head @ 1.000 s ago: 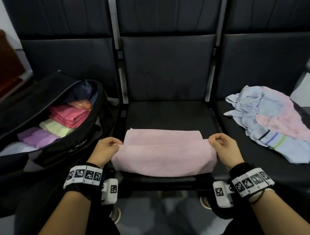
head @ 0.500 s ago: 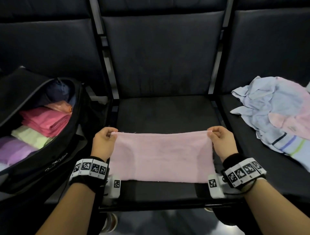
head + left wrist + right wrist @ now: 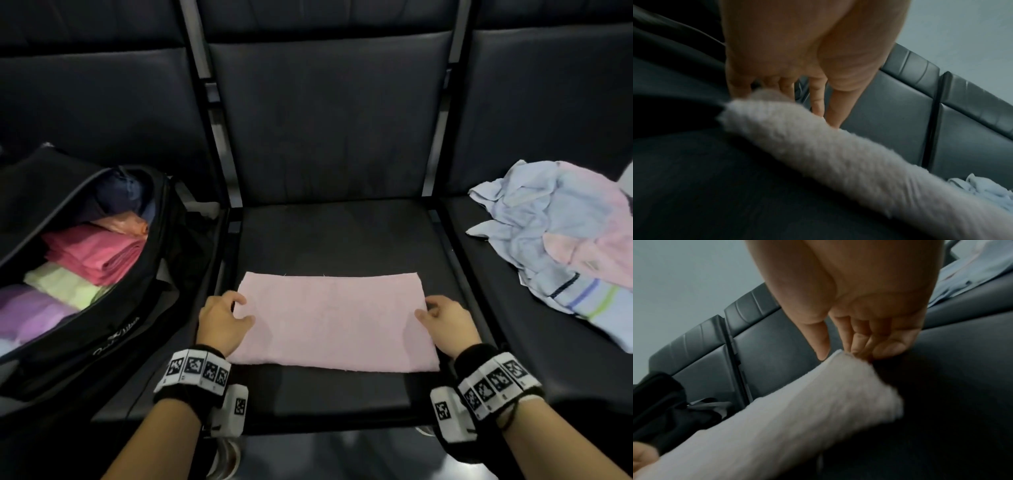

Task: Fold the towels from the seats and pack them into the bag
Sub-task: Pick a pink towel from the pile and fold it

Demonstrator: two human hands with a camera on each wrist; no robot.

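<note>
A pale pink towel (image 3: 335, 322) lies folded flat on the middle seat (image 3: 342, 236), its far corners free. My left hand (image 3: 224, 318) sits at the towel's left edge, with thumb and loosely bent fingers (image 3: 818, 100) touching the cloth (image 3: 818, 146). My right hand (image 3: 443, 318) mirrors it at the right edge, thumb (image 3: 821, 344) and fingertips just meeting the towel (image 3: 797, 410) with a gap between them. The open black bag (image 3: 113, 329) on the left seat holds folded pink, green and purple towels (image 3: 92, 253).
A crumpled heap of light blue, pink and striped towels (image 3: 561, 246) covers the right seat. Dark seat backs rise behind all three seats. The middle seat's front edge lies just below the towel, with floor beneath.
The towel was held up by its top corners; now it lies flat on the seat. Both hands have let the corners go and slid back along the side edges.
</note>
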